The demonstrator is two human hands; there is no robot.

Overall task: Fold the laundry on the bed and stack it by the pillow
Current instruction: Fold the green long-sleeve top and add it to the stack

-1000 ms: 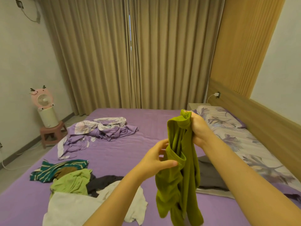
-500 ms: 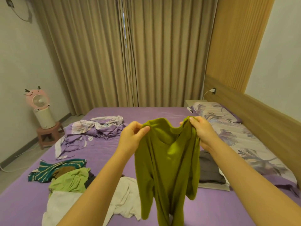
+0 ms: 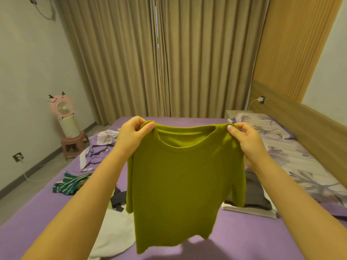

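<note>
Two hands hold one olive-green T-shirt (image 3: 184, 177) spread out in the air above the purple bed (image 3: 253, 233). Left hand (image 3: 132, 136) pinches the left shoulder seam between thumb and curled fingers; right hand (image 3: 247, 141) pinches the right shoulder seam in the same manner. Both grips are clamped on the cloth beside the collar. Shirt hangs flat and full width, front toward the camera, hem clear of the bed, sleeves hanging at either side.

One folded stack (image 3: 255, 201) lies on the bed toward the headboard side, just beside the floral pillow (image 3: 262, 126) and the floral bedding below it: a dark grey garment on top of a white one. It is partly hidden behind the shirt and the right forearm.

Unfolded laundry lies toward the left edge of the bed. Counted: one green-and-white striped garment (image 3: 69, 184), one dark grey piece (image 3: 118, 201), one white garment (image 3: 114, 233) at the near edge, and one crumpled lilac floral sheet (image 3: 99, 147) toward the far left corner. Anything further behind the shirt cannot be told.

One pink fan (image 3: 64, 117) stands on one small stool (image 3: 74, 145) on the floor, off the left side of the bed. Beige curtains (image 3: 159, 59) cover the far wall.
</note>
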